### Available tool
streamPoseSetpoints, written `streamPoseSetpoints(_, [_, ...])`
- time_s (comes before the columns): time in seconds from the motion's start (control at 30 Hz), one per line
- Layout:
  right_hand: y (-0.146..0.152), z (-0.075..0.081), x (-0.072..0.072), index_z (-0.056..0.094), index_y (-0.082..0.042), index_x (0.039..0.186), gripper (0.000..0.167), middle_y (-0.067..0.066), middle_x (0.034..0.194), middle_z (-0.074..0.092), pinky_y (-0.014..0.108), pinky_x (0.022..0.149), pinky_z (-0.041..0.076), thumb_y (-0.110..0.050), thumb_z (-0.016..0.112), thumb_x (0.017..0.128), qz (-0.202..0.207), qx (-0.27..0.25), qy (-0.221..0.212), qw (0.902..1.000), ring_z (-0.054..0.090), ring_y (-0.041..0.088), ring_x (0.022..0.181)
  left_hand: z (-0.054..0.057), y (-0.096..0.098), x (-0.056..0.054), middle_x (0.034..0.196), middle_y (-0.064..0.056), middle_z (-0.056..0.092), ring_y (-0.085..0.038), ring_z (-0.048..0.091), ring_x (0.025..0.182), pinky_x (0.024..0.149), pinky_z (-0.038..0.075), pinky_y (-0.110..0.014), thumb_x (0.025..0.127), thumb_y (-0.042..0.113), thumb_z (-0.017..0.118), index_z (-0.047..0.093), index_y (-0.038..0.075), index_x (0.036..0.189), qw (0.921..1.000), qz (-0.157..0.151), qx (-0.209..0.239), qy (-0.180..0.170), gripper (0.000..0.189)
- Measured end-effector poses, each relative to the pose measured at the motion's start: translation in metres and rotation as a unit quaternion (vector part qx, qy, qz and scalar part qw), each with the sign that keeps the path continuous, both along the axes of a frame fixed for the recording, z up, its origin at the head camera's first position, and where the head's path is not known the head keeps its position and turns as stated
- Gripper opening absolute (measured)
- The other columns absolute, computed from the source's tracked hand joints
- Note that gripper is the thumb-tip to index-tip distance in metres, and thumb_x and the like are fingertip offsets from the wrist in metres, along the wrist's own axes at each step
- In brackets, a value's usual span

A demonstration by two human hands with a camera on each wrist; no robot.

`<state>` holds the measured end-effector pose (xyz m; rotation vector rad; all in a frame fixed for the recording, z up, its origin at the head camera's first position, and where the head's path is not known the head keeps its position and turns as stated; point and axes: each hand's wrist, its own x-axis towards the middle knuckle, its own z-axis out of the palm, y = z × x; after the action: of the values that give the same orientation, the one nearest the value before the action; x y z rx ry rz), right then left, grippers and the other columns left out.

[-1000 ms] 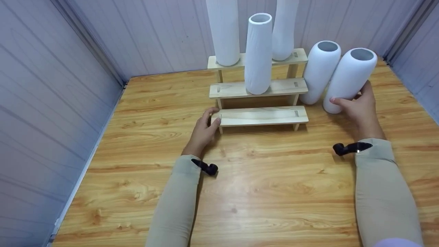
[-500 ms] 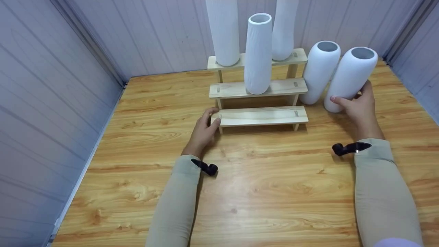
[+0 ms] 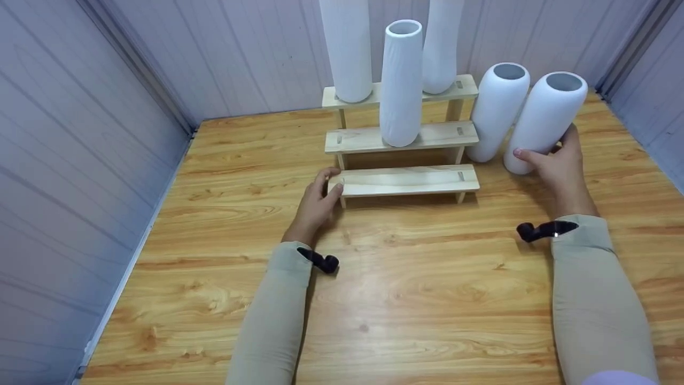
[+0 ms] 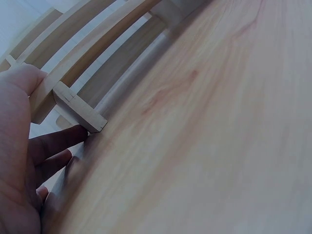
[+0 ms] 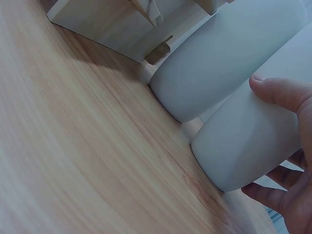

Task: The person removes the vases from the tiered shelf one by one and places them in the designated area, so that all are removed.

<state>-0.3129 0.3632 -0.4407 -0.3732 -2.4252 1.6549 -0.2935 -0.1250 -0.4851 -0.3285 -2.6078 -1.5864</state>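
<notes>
A three-tier wooden display stand (image 3: 368, 182) stands at the middle back of the table. My left hand (image 3: 316, 207) holds the left end of its lowest board, thumb on top; in the left wrist view the fingers (image 4: 58, 141) lie beside the board's leg. At the right, my right hand (image 3: 561, 171) grips the lower part of a white vase (image 3: 548, 120), thumb on the near side. Its base is at the tabletop in the right wrist view. A similar white vase (image 3: 498, 112) stands upright just left of it, close to the stand's right end.
A slim white vase (image 3: 402, 91) stands on the middle board. Two tall vases, one left (image 3: 350, 59) and one right (image 3: 441, 53), stand on the top board, their tops cut off by the frame. Panelled walls (image 3: 240, 59) border the wooden table (image 3: 417, 299).
The vase in my right hand has shifted very slightly away from me. My left hand stays on the lowest board.
</notes>
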Motion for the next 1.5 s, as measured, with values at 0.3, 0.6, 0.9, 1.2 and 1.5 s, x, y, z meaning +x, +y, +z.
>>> streamPoseSetpoints(0.3, [-0.001, 0.001, -0.002, 0.011, -0.033, 0.161, 0.104, -0.002, 0.166, 0.02, 0.04, 0.122, 0.019, -0.033, 0.082, 0.085, 0.004, -0.001, 0.004, 1.0, 0.021, 0.016, 0.15, 0.0, 0.0, 0.0, 0.149, -0.004, 0.052, -0.02, 0.04, 0.142, 0.117, 0.029, -0.039, 0.103, 0.029, 0.056, 0.055, 0.019, 0.137, 1.0, 0.004, -0.004, 0.002, 0.035])
streamPoseSetpoints(0.6, [-0.002, 0.005, -0.001, 0.004, -0.034, 0.161, 0.103, -0.004, 0.169, 0.011, 0.042, 0.123, 0.012, -0.038, 0.077, 0.089, 0.014, -0.032, -0.025, 0.9991, 0.011, 0.016, 0.154, -0.002, -0.001, 0.001, 0.149, -0.005, 0.051, -0.019, 0.04, 0.142, 0.117, 0.028, -0.038, 0.103, 0.027, 0.057, 0.055, 0.018, 0.137, 1.0, 0.003, 0.0, 0.001, 0.035])
streamPoseSetpoints(0.9, [-0.007, 0.01, 0.001, 0.006, -0.032, 0.161, 0.097, -0.002, 0.168, 0.014, 0.042, 0.123, 0.012, -0.037, 0.074, 0.091, 0.011, -0.046, 0.0, 0.9989, 0.015, 0.014, 0.152, -0.001, 0.0, 0.001, 0.147, -0.003, 0.052, -0.018, 0.043, 0.139, 0.116, 0.029, -0.039, 0.104, 0.029, 0.055, 0.054, 0.02, 0.137, 1.0, 0.006, -0.004, -0.006, 0.035])
streamPoseSetpoints(1.2, [-0.01, 0.006, 0.0, 0.01, -0.029, 0.16, 0.093, 0.0, 0.165, 0.02, 0.037, 0.122, 0.015, -0.033, 0.074, 0.092, -0.003, -0.063, 0.029, 0.9976, 0.023, 0.013, 0.148, 0.001, 0.0, 0.001, 0.147, -0.004, 0.052, -0.018, 0.045, 0.136, 0.115, 0.031, -0.039, 0.103, 0.029, 0.056, 0.054, 0.02, 0.138, 1.0, 0.002, -0.006, -0.004, 0.036])
streamPoseSetpoints(1.5, [-0.015, 0.006, -0.004, 0.009, -0.028, 0.16, 0.094, -0.005, 0.167, 0.015, 0.032, 0.122, 0.006, -0.038, 0.073, 0.092, -0.017, -0.101, -0.009, 0.9947, 0.014, 0.008, 0.151, -0.001, -0.001, 0.005, 0.138, -0.004, 0.058, -0.023, 0.051, 0.126, 0.111, 0.035, -0.044, 0.103, 0.034, 0.057, 0.054, 0.026, 0.139, 0.9994, 0.02, -0.026, -0.01, 0.037])
